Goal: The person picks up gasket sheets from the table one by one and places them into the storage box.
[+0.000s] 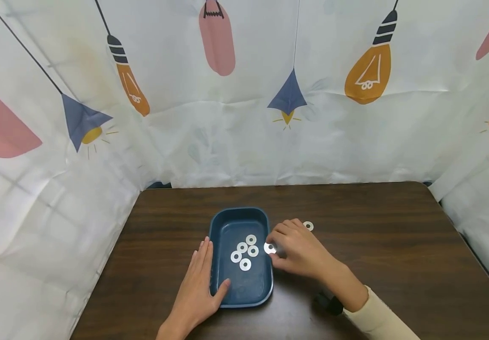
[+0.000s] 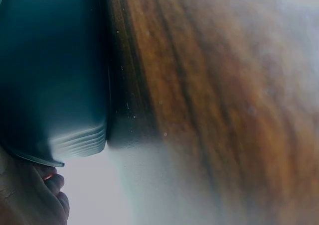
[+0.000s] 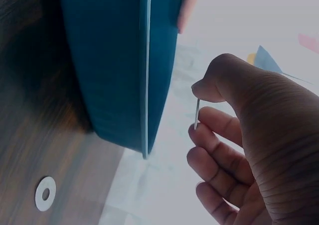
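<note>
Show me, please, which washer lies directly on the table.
It is the washer just beyond the right hand, outside the blue tray; five others lie inside it, and that hand pinches another.

The tray (image 1: 244, 290), lower centre of the frame, appears to be moulded plastic: smooth, low-sheen walls, finely ridged near one end in the left wrist view. The washers (image 1: 242, 265) appear to be metal, flat and smooth, with a pale finish. The tabletop (image 1: 397, 245) shows wood grain with a satin sheen. The backdrop (image 1: 244, 151), upper frame, is matt, creased, printed cloth. The sleeve (image 1: 380, 315), lower right, is matt cloth.
</note>
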{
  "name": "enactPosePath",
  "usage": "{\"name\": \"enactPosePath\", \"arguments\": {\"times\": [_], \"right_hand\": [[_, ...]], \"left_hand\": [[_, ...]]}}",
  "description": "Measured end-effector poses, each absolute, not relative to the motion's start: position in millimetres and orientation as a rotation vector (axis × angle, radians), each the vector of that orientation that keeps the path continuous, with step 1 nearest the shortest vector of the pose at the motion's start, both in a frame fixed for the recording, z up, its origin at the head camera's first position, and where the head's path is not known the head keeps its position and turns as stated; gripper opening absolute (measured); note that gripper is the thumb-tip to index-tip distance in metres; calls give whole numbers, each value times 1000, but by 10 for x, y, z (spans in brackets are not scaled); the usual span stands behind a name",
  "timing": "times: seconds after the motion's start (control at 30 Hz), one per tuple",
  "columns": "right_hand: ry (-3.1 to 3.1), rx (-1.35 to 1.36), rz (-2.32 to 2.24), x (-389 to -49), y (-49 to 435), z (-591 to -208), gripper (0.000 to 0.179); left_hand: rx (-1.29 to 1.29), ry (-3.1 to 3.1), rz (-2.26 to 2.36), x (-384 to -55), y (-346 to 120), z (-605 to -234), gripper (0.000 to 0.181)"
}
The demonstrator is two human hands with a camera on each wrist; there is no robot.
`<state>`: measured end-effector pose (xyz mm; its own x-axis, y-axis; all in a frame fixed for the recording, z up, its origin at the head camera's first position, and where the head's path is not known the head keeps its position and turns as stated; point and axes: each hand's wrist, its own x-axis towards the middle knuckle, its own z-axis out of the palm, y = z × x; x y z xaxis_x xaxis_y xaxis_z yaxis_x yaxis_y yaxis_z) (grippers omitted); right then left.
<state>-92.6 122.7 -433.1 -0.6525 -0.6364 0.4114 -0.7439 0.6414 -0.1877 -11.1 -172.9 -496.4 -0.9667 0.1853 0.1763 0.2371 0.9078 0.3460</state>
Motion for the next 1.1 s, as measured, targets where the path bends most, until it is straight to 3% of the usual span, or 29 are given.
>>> {"name": "enactPosePath", "arguments": {"times": [1.1], "right_hand": [[-2643, 1251, 454, -921, 934, -4387, 25]], "left_hand": [[-314, -2956, -566, -124, -1751, -4969, 104]]}}
